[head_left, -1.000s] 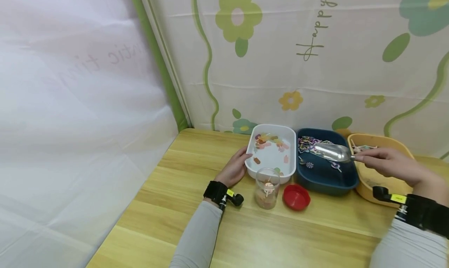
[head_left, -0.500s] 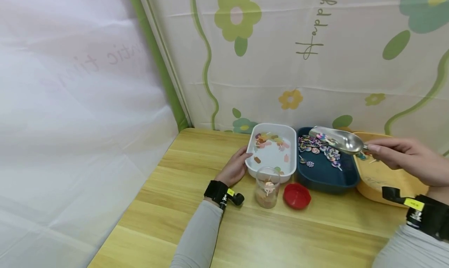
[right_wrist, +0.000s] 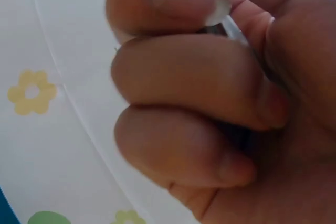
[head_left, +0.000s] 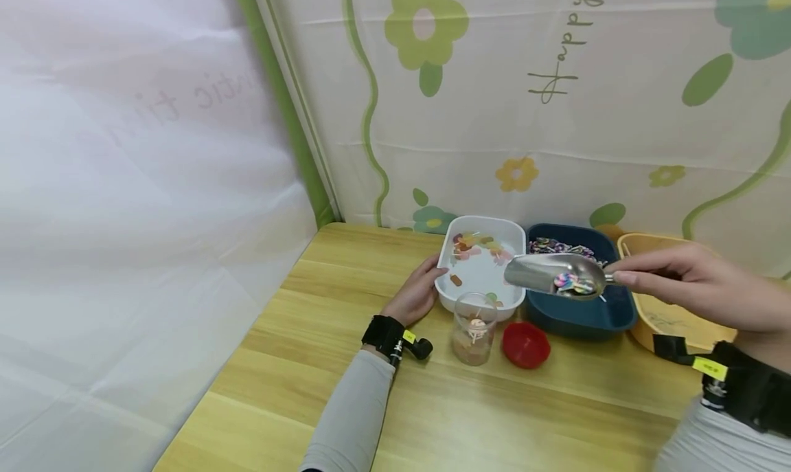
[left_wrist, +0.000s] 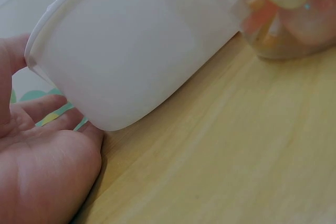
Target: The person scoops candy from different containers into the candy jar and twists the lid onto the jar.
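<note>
My right hand (head_left: 698, 283) grips the handle of a metal scoop (head_left: 531, 271), its fingers curled round it in the right wrist view. Small swirled lollipops (head_left: 571, 284) lie in the scoop, which is held over the dark blue bin (head_left: 577, 321) and overlaps the white bin (head_left: 472, 292) in the head view. My left hand (head_left: 415, 293) holds the white bin's left side, thumb at the rim (left_wrist: 32, 51) and fingers against the outer wall. Right in front of that bin stands a clear jar (head_left: 473, 352), partly filled with translucent pieces and a swirled lollipop on top.
A red lid (head_left: 525, 346) lies on the wooden table (head_left: 469, 417) right of the jar. The yellow bin (head_left: 670, 314) stands to the right of the blue one, partly behind my right hand. A patterned curtain (head_left: 457, 128) rises behind the bins.
My right hand has lifted the scoop out of the blue bin with lollipops in it, then brought it left and lower, toward the jar. The left hand stays on the white bin.
</note>
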A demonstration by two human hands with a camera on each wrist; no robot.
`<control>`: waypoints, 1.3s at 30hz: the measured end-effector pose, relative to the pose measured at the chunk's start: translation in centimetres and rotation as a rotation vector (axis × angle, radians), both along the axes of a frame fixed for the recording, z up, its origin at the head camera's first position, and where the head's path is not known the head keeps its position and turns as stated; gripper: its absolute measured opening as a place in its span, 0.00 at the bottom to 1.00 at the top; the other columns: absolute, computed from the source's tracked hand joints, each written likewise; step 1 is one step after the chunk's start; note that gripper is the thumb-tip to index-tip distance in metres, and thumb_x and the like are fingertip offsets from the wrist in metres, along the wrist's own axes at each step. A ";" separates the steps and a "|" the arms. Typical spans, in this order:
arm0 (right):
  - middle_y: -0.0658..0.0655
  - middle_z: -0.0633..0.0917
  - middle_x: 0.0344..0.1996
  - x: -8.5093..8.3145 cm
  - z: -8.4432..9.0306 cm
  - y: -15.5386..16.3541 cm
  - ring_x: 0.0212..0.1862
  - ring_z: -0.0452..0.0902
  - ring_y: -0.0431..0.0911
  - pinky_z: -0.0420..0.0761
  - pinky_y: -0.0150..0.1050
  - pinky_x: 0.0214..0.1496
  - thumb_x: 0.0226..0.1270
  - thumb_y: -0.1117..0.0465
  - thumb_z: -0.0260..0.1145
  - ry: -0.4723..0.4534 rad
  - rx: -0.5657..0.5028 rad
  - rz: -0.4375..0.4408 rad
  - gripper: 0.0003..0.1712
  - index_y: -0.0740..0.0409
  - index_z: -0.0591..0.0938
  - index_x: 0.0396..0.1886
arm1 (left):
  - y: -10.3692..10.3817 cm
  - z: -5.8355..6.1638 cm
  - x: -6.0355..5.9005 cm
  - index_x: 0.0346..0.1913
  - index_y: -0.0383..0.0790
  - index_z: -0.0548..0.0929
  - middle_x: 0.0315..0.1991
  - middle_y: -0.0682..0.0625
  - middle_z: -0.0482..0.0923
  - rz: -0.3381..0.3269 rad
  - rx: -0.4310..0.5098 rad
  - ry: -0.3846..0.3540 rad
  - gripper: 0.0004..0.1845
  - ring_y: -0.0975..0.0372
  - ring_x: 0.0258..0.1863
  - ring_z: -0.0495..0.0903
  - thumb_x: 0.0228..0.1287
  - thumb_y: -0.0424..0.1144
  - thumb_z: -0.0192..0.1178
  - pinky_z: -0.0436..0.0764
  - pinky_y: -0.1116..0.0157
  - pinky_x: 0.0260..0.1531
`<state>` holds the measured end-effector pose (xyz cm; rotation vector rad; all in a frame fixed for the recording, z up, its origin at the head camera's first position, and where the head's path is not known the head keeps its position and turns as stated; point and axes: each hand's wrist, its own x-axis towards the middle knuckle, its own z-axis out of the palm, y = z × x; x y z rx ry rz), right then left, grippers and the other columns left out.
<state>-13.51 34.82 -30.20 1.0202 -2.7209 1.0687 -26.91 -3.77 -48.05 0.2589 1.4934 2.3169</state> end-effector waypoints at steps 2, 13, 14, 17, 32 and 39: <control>0.43 0.88 0.42 0.0 0.2 -0.8 0.34 0.78 0.38 0.73 0.28 0.29 0.73 0.75 0.61 0.003 0.044 -0.006 0.20 0.54 0.88 0.56 | 0.0 0.0 0.0 0.80 0.41 0.59 0.80 0.44 0.54 0.003 -0.004 -0.003 0.29 0.54 0.79 0.55 0.81 0.33 0.47 0.59 0.58 0.78; 0.38 0.88 0.38 0.1 1.1 -4.4 0.30 0.76 0.36 0.73 0.32 0.26 0.74 0.64 0.65 -0.067 0.178 0.008 0.12 0.48 0.90 0.50 | 0.0 0.0 0.0 0.80 0.40 0.58 0.81 0.43 0.53 -0.007 0.019 0.001 0.29 0.53 0.79 0.55 0.81 0.32 0.47 0.58 0.58 0.78; 0.38 0.88 0.37 0.0 1.1 -4.6 0.29 0.76 0.36 0.73 0.32 0.26 0.74 0.64 0.65 -0.078 0.182 0.016 0.12 0.49 0.90 0.50 | 0.1 0.0 0.0 0.80 0.40 0.58 0.81 0.43 0.53 -0.005 0.017 0.002 0.29 0.53 0.79 0.55 0.81 0.32 0.47 0.58 0.58 0.78; 0.38 0.88 0.39 -0.1 1.1 -4.8 0.32 0.77 0.35 0.75 0.31 0.27 0.74 0.64 0.65 -0.094 0.199 0.018 0.12 0.51 0.90 0.50 | 0.1 -0.1 -0.1 0.81 0.39 0.57 0.81 0.43 0.53 -0.008 0.021 0.008 0.29 0.53 0.79 0.55 0.81 0.32 0.47 0.58 0.58 0.78; 0.37 0.88 0.41 0.3 1.0 -4.5 0.37 0.80 0.32 0.82 0.32 0.33 0.74 0.59 0.67 -0.040 0.252 -0.044 0.10 0.43 0.90 0.49 | 0.0 -0.1 -0.1 0.81 0.39 0.57 0.81 0.42 0.52 -0.013 0.028 0.006 0.29 0.53 0.79 0.54 0.81 0.32 0.46 0.58 0.58 0.78; 0.37 0.88 0.42 0.6 1.2 -4.4 0.37 0.79 0.31 0.81 0.31 0.34 0.74 0.58 0.67 -0.035 0.264 -0.072 0.10 0.41 0.90 0.49 | 0.0 -0.1 -0.1 0.81 0.40 0.57 0.81 0.42 0.51 -0.016 0.037 0.008 0.30 0.53 0.80 0.53 0.81 0.31 0.47 0.58 0.58 0.78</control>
